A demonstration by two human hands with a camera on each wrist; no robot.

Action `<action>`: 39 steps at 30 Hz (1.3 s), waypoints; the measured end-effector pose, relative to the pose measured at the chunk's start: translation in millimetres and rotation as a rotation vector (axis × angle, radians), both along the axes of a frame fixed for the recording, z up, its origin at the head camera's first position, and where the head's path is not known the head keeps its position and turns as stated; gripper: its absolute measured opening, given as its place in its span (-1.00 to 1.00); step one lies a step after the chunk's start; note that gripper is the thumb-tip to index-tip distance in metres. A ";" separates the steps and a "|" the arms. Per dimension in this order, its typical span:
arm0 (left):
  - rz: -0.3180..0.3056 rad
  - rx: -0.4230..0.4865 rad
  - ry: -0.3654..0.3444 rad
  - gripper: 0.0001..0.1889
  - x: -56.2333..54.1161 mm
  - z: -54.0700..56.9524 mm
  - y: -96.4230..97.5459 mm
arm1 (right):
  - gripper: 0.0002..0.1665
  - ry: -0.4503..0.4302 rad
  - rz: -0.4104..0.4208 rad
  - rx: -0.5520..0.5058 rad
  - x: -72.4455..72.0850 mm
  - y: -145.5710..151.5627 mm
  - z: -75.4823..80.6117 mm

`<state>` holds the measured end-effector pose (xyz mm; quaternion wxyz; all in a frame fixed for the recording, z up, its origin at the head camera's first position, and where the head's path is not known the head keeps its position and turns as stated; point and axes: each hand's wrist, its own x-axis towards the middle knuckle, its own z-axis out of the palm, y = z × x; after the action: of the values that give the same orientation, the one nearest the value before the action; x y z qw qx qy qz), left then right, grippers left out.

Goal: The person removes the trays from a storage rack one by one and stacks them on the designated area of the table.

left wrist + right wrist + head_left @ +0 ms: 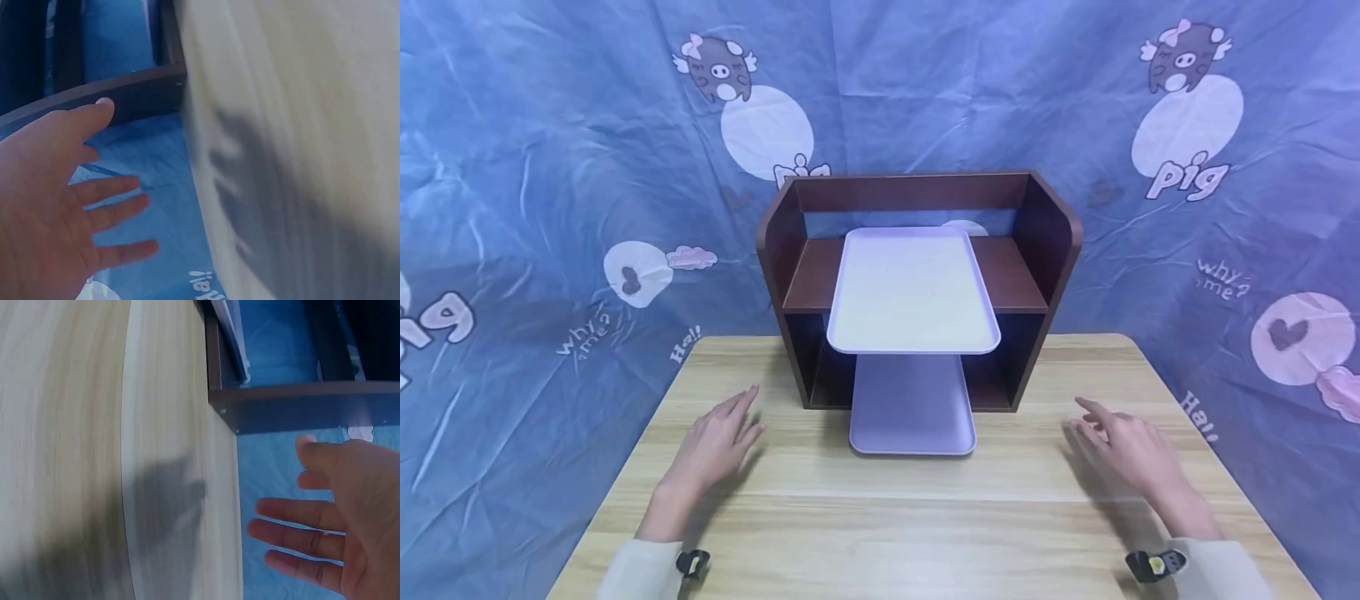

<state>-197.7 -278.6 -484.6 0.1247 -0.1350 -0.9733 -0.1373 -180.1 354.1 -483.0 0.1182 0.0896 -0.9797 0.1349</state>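
A dark brown two-tier wooden shelf (916,192) stands at the back of the table. On its upper board lies a pale tray (913,292), its front part jutting past the board's edge. A second, lilac tray (913,408) sits in the lower compartment and sticks out over the table, partly hidden under the upper one. My left hand (711,446) hovers over the table left of the shelf, fingers extended and holding nothing. To the shelf's right, my right hand (1135,454) is likewise above the table with loosely spread fingers and nothing in them.
The light wood-grain table (880,533) carries the shelf near its far edge. Blue printed cloth (925,92) hangs behind the table and along both sides. A dark band with a small device (1156,565) is on the right wrist, another (692,563) on the left.
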 end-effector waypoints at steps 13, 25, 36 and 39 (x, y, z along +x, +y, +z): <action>0.012 0.212 0.111 -0.68 -8.8 25.0 16.8 | -0.85 -0.044 -0.024 -0.334 9.3 -53.8 -1.4; 0.062 0.505 0.149 -0.91 -25.0 49.1 40.7 | -0.80 -0.336 -0.125 -0.770 17.2 -115.1 1.7; 0.063 0.713 0.206 -0.89 -35.2 84.1 65.1 | -0.75 -0.465 -0.114 -1.001 17.8 -165.0 -6.7; 0.075 0.735 0.225 -0.88 -38.5 91.4 69.7 | -0.74 -0.493 -0.115 -1.034 18.7 -175.1 -9.3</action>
<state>-236.2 -208.9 -393.2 0.2756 -0.0600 -0.8437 -0.4568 -161.4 179.0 -492.3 -0.0781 -0.0673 -0.7882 0.6067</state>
